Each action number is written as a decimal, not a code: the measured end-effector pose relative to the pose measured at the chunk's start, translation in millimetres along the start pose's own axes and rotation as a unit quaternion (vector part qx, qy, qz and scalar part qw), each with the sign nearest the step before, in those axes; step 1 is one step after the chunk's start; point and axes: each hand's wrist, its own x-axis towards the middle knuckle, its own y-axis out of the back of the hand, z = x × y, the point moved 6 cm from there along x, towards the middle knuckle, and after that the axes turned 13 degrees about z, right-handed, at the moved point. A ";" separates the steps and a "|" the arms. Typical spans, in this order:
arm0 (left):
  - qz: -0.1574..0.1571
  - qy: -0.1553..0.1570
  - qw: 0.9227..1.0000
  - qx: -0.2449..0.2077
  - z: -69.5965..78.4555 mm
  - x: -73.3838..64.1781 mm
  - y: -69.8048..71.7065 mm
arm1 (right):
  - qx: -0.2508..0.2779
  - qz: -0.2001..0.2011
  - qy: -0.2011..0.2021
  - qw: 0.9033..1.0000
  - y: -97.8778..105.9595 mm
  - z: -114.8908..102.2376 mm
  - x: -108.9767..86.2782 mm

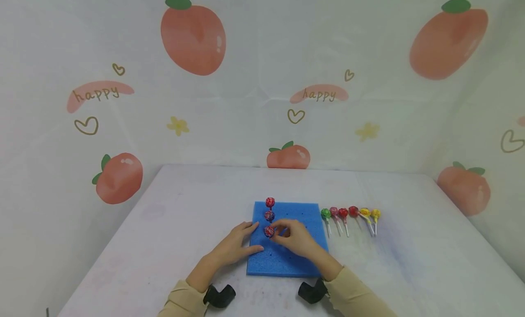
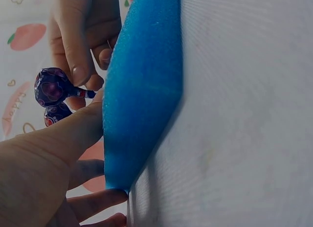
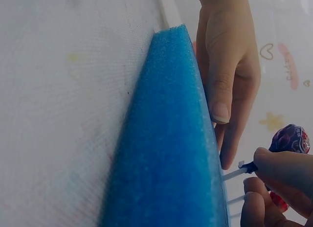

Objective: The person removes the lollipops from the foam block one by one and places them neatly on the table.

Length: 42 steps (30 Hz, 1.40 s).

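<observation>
A thick blue foam board [image 1: 287, 262] lies on the table, with three wrapped lollipops standing in a line near its left side. My right hand [image 1: 297, 238] pinches the nearest one, a dark blue and red lollipop [image 1: 269, 232], just below its head. In the right wrist view the white stick [image 3: 234, 174] meets the foam. Behind it stand a second dark lollipop [image 1: 269, 216] and a red one [image 1: 270, 202]. My left hand [image 1: 231, 246] rests on the board's left edge, thumb and fingers extended, holding no lollipop.
Right of the board several lollipops lie in a row on the white table: a green one [image 1: 326, 213], a pink one [image 1: 334, 211], red ones and yellow ones [image 1: 375, 213]. Small holes dot the foam. A printed curtain [image 1: 246, 116] hangs behind the table.
</observation>
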 end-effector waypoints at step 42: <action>-0.001 0.012 1.000 -0.004 1.1 -1.3 0.8 | 0.001 0.053 -0.014 0.999 34.2 -11.6 -3.0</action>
